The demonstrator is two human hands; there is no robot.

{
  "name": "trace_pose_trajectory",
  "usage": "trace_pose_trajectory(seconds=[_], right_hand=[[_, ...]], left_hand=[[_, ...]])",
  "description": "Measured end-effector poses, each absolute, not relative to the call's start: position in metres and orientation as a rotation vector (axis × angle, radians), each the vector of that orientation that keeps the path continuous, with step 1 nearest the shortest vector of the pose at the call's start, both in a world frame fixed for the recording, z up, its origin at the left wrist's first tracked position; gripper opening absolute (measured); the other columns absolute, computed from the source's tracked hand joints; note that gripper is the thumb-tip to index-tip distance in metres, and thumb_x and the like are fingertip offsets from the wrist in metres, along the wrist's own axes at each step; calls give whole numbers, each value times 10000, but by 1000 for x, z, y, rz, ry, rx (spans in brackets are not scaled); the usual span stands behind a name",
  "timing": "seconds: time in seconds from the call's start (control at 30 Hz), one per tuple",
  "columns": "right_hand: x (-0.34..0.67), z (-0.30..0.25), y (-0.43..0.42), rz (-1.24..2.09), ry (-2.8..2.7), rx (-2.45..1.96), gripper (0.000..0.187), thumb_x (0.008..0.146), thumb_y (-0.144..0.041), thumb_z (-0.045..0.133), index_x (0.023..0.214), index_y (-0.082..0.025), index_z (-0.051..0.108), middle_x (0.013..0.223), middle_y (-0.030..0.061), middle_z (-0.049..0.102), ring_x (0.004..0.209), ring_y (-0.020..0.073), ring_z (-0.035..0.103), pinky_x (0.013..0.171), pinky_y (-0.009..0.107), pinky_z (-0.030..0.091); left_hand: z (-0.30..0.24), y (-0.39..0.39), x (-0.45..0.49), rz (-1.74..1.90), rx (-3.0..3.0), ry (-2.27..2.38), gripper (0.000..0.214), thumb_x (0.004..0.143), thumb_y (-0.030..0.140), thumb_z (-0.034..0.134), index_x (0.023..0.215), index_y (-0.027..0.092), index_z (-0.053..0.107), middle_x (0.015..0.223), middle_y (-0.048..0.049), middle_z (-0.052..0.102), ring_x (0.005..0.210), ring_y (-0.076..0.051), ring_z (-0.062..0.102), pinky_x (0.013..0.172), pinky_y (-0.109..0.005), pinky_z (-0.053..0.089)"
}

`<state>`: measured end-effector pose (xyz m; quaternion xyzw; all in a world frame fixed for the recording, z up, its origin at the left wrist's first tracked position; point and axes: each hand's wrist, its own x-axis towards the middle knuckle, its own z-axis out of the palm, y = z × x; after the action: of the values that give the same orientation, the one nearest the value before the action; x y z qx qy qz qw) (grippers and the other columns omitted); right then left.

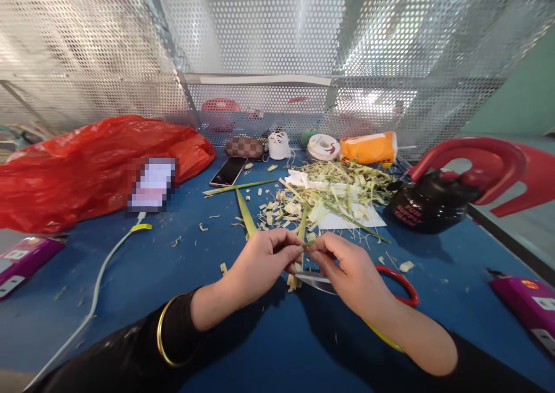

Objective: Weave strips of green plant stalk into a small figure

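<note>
My left hand (262, 260) and my right hand (353, 271) meet over the blue table, fingertips almost touching. Both are closed in a pinch on a thin green leaf strip (309, 243), most of which the fingers hide. Beneath my right hand lies a pair of scissors (411, 289) with red handles, its blades pointing left. A long green leaf (245, 212) rests just beyond my left hand. Past my fingers spreads a heap of leaf scraps (347, 179), with pale cut bits scattered around it and some white paper (375, 217) under its near edge.
A red plastic bag (99, 162) and a lit phone (152, 184) with a white cable are on the left. A dark phone (229, 171), brown checked case (244, 147), tape roll (323, 147) and orange pack (368, 148) line the back. A black bottle (429, 205) stands right.
</note>
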<state>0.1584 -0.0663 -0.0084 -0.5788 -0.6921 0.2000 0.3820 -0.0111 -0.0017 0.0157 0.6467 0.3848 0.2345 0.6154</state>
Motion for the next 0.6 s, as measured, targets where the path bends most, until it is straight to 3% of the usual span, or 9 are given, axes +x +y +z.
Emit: trace_pose_trajectory(seconds=[0.23,0.4,0.5,0.6], right_hand=[[154,-10,-72,23,-2038,-1417,204,959,-171,429,839,-169,595,734,22,543,588,131,471,564,258,352],[158,-12,-73,-308,-2203,-1383,254,947,-128,407,815,-161,622,727,47,571,610,162,456,586,296,326],[162,-10,-71,-58,-2193,-1415,251,946,-147,414,786,-168,606,739,40,576,635,157,487,588,287,335],[166,-4,-65,464,-1951,-1493,190,921,-181,472,764,-183,578,731,11,576,656,136,520,596,254,368]], left_hand=[[6,-4,-12,627,1633,993,100,799,243,579,829,169,639,690,16,654,557,-106,601,561,-218,472],[15,-6,-13,443,2070,1048,140,765,161,564,733,194,697,649,19,672,607,-121,595,567,-217,401],[18,-4,-14,331,2156,963,157,751,126,551,695,191,683,621,24,653,599,-117,581,570,-219,383],[15,1,-15,306,1949,862,101,768,170,562,709,185,643,613,30,630,585,-111,572,575,-212,410]])
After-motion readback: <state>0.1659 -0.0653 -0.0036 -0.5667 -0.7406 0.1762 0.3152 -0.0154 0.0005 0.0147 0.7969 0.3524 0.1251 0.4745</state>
